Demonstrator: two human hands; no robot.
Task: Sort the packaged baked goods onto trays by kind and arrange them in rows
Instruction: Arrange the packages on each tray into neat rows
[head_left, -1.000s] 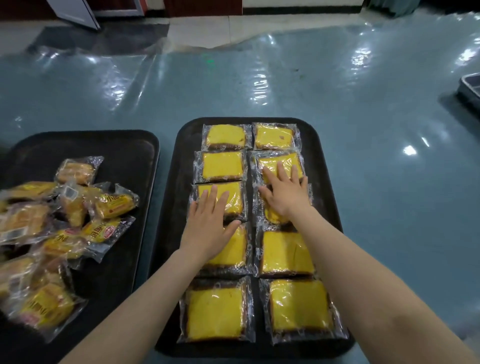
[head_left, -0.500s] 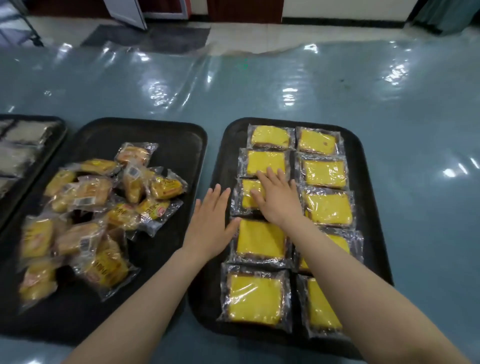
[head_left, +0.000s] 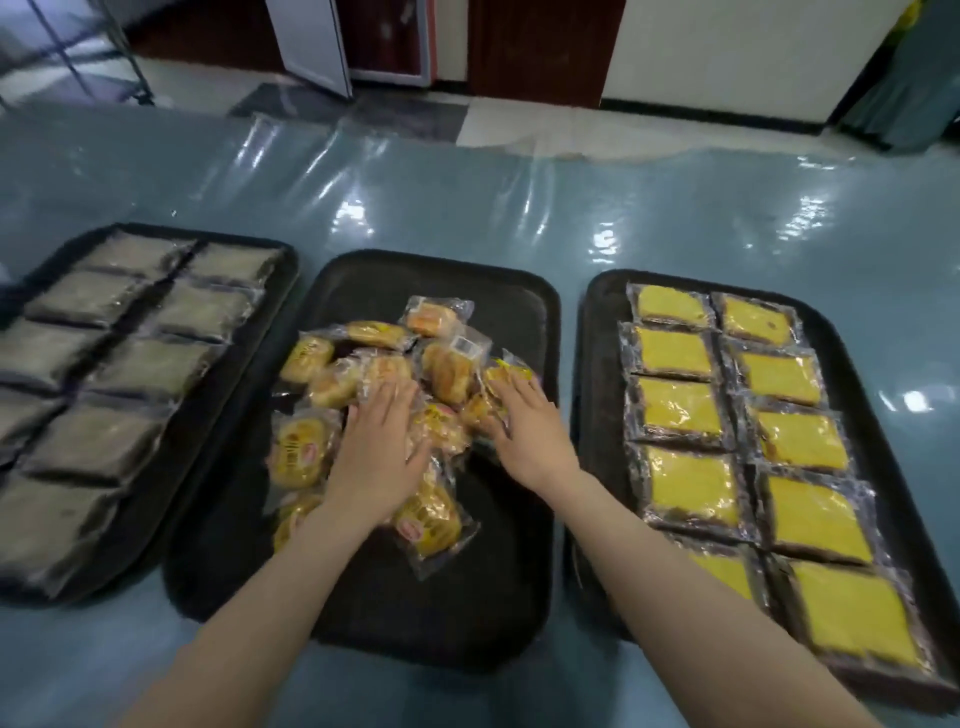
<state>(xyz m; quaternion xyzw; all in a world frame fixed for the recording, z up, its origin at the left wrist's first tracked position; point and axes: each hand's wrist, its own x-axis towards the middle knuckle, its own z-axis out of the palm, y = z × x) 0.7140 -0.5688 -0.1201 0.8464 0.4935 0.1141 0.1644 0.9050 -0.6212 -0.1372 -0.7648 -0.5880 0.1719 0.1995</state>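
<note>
Three black trays stand side by side. The middle tray holds a loose heap of round golden pastries in clear wrappers. My left hand lies flat on the heap's near side, fingers straight. My right hand rests with spread fingers on the packets at the heap's right edge. The right tray carries wrapped yellow cake slices in two neat columns. The left tray carries wrapped grey-brown slices, also in two columns.
Shiny blue plastic sheeting covers the table under the trays. Beyond the table's far edge are a tiled floor, a white open door and a metal rack at the far left.
Both hands have left the yellow cake tray and moved left onto the heap of round pastries. The view has swung left, bringing the grey-slice tray into sight.
</note>
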